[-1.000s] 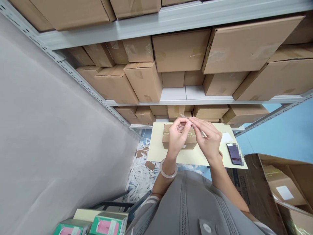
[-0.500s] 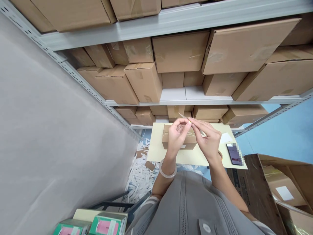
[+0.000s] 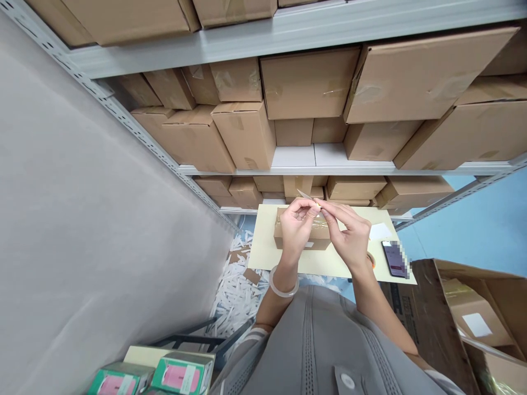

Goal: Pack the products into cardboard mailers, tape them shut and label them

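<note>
My left hand (image 3: 295,229) and my right hand (image 3: 349,235) meet above the table, fingertips pinched together. Between them is a thin white slip (image 3: 303,194), perhaps a paper label, whose pointed corner sticks out past the left fingers. A small yellow spot shows at the fingertips; the rest of the slip is mostly hidden. Below the hands, a taped cardboard box (image 3: 281,241) lies on the pale yellow table (image 3: 263,258), a bit of white label on its front side. A clear bracelet circles my left wrist.
A roll of tape (image 3: 371,260), a white paper (image 3: 380,231) and a phone (image 3: 396,259) lie at the table's right. Shelves (image 3: 288,171) of cardboard boxes rise ahead. An open carton (image 3: 432,318) stands right; green-and-pink boxes (image 3: 181,375) sit lower left. Paper strips (image 3: 234,296) litter the floor.
Both hands stay pinched on the slip with almost no movement. Its pointed corner has shifted slightly left, and the camera view has moved a little.
</note>
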Motion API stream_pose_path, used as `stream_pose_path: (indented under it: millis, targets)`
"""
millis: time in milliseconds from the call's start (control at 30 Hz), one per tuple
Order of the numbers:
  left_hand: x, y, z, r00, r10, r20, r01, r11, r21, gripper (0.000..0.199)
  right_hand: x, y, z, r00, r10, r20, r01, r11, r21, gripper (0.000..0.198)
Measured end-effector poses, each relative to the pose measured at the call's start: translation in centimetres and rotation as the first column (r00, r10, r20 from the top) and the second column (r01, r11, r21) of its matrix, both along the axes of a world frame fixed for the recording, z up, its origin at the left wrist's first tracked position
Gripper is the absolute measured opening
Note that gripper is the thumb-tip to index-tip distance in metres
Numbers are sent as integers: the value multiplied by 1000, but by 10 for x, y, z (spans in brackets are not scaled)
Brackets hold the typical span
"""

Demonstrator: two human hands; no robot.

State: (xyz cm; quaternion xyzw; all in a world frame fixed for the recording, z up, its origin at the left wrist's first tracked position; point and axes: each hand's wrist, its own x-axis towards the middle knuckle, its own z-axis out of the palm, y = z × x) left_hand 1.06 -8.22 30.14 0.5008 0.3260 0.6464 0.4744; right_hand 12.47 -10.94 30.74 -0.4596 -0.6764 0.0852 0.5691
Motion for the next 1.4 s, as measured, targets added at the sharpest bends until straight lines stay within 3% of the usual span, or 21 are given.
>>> stream_pose_path:
  millis: [300,567,867,1000,1200,1400]
  targets:
    - [-4,0,1,987,118,-109,-108,990,94,21,0,3,-1,994,14,110,-24,996,87,39]
    - [-5,-1,5,997,-50,-60,49,999,-19,21,2,5,0,993,-31,111,20,995,102,39]
    - [-6,-4,9,997,-66,-47,63,997,-54,22,5,8,-4,957,-103,270,45,976,212,45]
    - [-7,-2,7,989,-149,-16,147,986,-80,22,5,8,-4,970,-93,224,45,977,208,43]
    - [-5,2,1,997,-79,0,79,997,-18,18,1,7,-1,994,-56,91,42,988,148,36]
    - [-5,4,-1,995,-103,-11,103,995,3,15,2,7,0,997,-51,52,44,992,115,34]
